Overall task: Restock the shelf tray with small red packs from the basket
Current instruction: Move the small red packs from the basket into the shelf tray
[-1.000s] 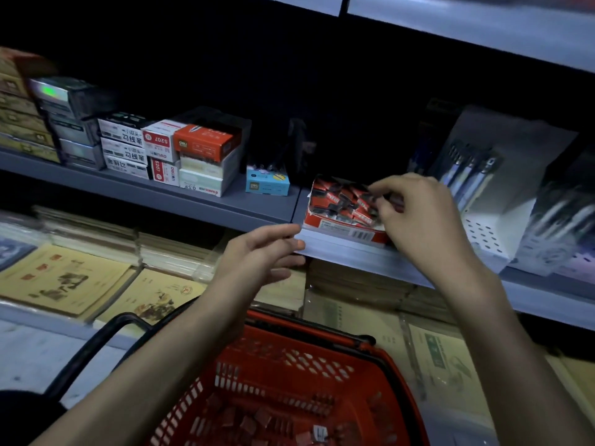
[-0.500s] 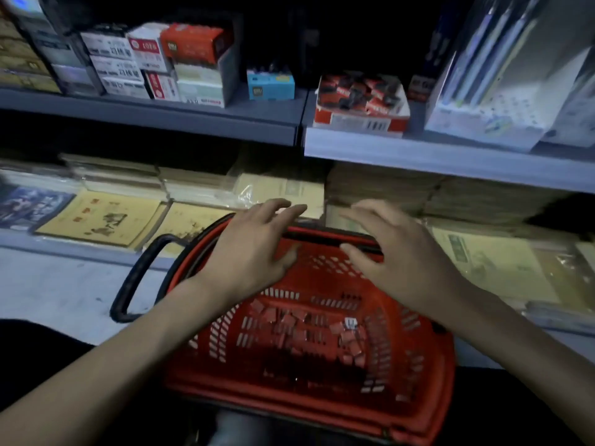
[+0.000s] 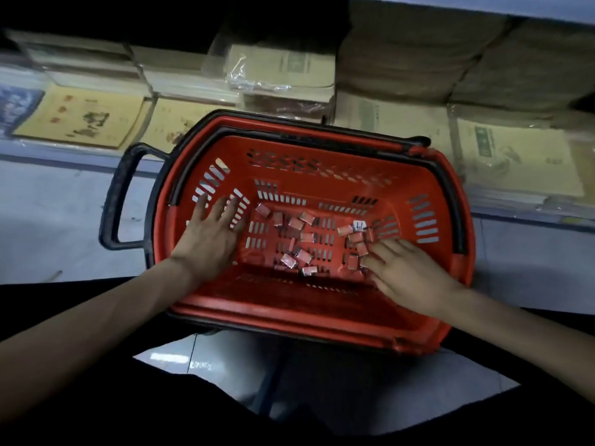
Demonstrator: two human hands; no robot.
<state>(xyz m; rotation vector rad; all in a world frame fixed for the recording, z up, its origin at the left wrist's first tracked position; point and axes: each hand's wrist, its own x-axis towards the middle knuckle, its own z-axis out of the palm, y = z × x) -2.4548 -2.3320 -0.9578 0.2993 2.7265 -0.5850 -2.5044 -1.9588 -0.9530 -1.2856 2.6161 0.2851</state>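
A red plastic basket (image 3: 322,300) with black handles sits low in front of me. Several small red packs (image 3: 297,257) lie scattered over its floor, one white-labelled piece (image 3: 359,225) among them. My left hand (image 3: 212,236) is inside at the left wall, fingers spread and straight, holding nothing. My right hand (image 3: 405,268) reaches in from the right, its fingertips touching a cluster of packs (image 3: 359,244); I cannot tell whether it pinches one. The shelf tray is out of view.
A low shelf (image 3: 80,156) behind the basket holds flat yellow booklets (image 3: 80,117) and wrapped paper stacks (image 3: 280,78). A black side handle (image 3: 119,194) sticks out from the basket's left. Pale floor (image 3: 48,236) lies on both sides.
Both hands dropped from above the basket rim down into it. My view tilted downward, so the upper shelf and its tray have left the frame.
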